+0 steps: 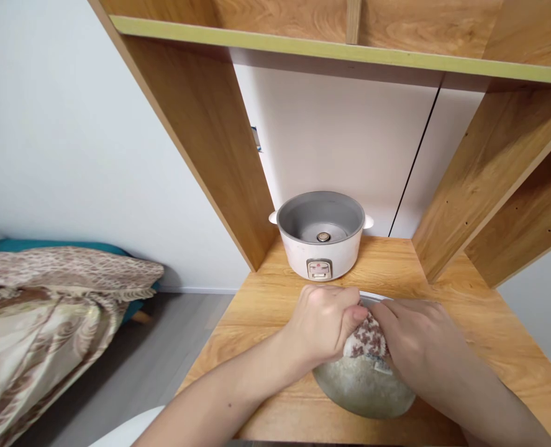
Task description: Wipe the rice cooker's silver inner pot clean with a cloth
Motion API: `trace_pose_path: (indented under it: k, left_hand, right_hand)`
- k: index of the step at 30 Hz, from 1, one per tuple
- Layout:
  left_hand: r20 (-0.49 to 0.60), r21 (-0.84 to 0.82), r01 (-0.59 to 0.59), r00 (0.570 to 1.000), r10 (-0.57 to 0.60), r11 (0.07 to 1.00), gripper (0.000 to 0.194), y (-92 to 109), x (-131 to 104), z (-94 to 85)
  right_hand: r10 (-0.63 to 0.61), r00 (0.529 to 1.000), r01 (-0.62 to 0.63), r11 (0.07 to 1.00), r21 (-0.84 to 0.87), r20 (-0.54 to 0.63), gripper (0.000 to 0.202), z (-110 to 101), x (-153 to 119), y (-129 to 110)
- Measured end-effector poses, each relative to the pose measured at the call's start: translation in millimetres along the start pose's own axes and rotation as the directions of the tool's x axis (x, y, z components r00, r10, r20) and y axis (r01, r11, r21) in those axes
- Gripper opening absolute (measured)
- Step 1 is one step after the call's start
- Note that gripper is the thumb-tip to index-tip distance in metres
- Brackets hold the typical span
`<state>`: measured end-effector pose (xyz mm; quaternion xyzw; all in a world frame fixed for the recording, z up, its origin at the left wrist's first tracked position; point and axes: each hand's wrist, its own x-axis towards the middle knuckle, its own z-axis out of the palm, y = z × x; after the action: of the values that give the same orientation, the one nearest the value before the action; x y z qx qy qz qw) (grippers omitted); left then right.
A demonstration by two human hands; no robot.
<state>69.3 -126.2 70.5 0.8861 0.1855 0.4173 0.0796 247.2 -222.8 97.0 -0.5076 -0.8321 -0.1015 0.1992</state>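
Observation:
A metal inner pot (363, 391) is tipped over the wooden table, its dull, stained outside facing me and part of its rim showing at the back. My left hand (326, 323) is closed at the pot's left side, its thumb against a brown-and-white patterned cloth (367, 338). From the right, my right hand (410, 338) closes over the cloth's edge and presses it to the pot. Most fingertips of both hands are hidden. Just beyond stands a white rice cooker (322, 248), lidless, its grey inside and round central heating sensor visible.
The wooden table (238, 347) sits between upright panels (200, 124), under a shelf with a yellow-green edge (303, 46). A white back panel stands behind the cooker. To the left, a bed with a patterned cover (61, 310) stands on the grey floor (182, 316).

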Motion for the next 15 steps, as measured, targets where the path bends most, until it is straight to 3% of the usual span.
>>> trace_pose_path:
  k: [6, 13, 15]
  left_hand:
    - [-0.059, 0.059, -0.017, 0.998, 0.021, 0.998, 0.068, -1, 2, -0.9]
    - [-0.011, 0.042, -0.028, 1.000, 0.028, 0.999, 0.067, 3, 2, -0.3]
    - [-0.002, 0.049, -0.022, 1.000, 0.022, 0.999, 0.067, 3, 3, -0.8]
  right_hand:
    - [0.059, 0.974, -0.071, 0.996, 0.051, 0.221, 0.017, -14, -9, 17]
    - [0.026, 0.996, -0.029, 0.999, 0.031, 0.089, 0.021, -8, 1, 0]
    - [0.024, 0.993, -0.030, 0.998, 0.053, 0.114, 0.019, -9, 1, 2]
